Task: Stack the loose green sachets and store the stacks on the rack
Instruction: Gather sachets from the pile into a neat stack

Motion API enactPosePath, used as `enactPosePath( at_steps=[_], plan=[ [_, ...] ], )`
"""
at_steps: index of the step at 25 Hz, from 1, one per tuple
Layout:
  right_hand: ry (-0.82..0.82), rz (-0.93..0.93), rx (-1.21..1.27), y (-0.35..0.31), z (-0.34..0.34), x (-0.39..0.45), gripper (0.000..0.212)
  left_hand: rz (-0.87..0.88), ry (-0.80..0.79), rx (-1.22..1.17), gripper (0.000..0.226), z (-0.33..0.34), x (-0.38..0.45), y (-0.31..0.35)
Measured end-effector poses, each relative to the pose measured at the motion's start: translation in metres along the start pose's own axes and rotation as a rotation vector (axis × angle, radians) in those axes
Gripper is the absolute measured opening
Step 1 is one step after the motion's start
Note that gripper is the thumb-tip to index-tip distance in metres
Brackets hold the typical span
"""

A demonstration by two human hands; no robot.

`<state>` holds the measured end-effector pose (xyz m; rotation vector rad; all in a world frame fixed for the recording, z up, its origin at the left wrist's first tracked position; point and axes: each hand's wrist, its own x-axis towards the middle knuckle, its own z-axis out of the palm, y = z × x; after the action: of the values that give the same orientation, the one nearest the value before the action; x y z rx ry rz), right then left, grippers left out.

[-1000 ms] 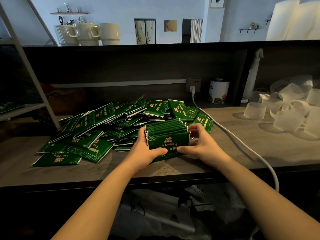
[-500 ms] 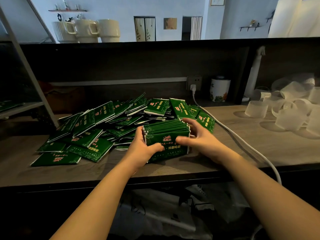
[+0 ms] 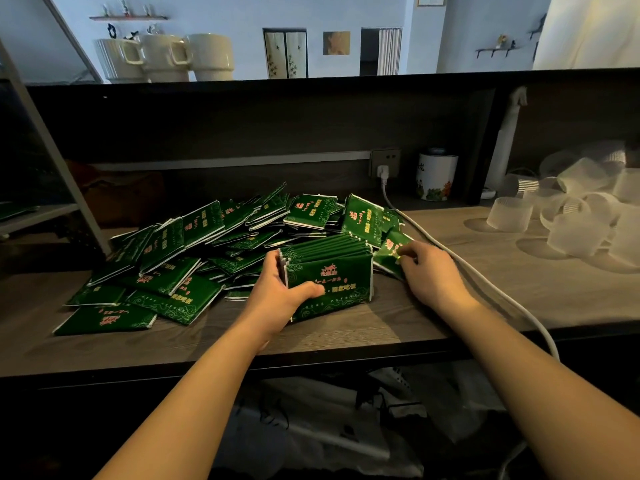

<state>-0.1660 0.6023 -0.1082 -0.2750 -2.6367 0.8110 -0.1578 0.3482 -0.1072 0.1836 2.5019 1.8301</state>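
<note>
Head view, left hand [image 3: 277,296] gripping sachet stack [image 3: 329,275] (upright), right hand [image 3: 427,271] pinching loose sachet [image 3: 389,252] beside it

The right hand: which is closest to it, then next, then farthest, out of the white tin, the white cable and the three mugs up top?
From the right hand:
1. White cable, lying on the counter just beside it.
2. White tin, at the back by the socket.
3. Three mugs, up on the top ledge, far left.

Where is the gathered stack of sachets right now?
In the head view, the stack stands on edge, centre of the wooden counter, gripped by the left hand, just in front of the loose pile.
</note>
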Motion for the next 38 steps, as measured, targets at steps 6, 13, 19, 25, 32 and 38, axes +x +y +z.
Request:
enactPosePath(
  at_steps=[6, 13, 19, 25, 32, 38],
  plan=[
    [-0.15, 0.15, 0.052, 0.006, -0.009, 0.006, 0.072, 0.038, 0.005, -0.016, 0.095, 0.002, -0.003, 0.002],
    [-0.042, 0.117, 0.316, 0.006, -0.014, -0.006, 0.071, 0.023, 0.007, -0.033, 0.101, 0.002, 0.0, 0.0],
    [-0.047, 0.314, 1.016, 0.015, -0.021, -0.016, 0.034, 0.004, 0.04, -0.014, 0.096, 0.001, -0.001, 0.002],
    [0.061, 0.31, 1.521, 0.018, -0.035, -0.022, 0.017, 0.0, 0.027, -0.022, 0.091, 0.001, -0.004, 0.002],
    [-0.234, -0.038, 1.15, -0.002, -0.013, -0.036, 0.033, -0.036, -0.067, -0.013, 0.102, 0.001, -0.01, 0.01],
    [-0.249, -0.129, 0.831, -0.01, -0.004, -0.038, 0.02, -0.051, -0.116, 0.082, 0.138, 0.001, -0.008, 0.007]
  ],
)
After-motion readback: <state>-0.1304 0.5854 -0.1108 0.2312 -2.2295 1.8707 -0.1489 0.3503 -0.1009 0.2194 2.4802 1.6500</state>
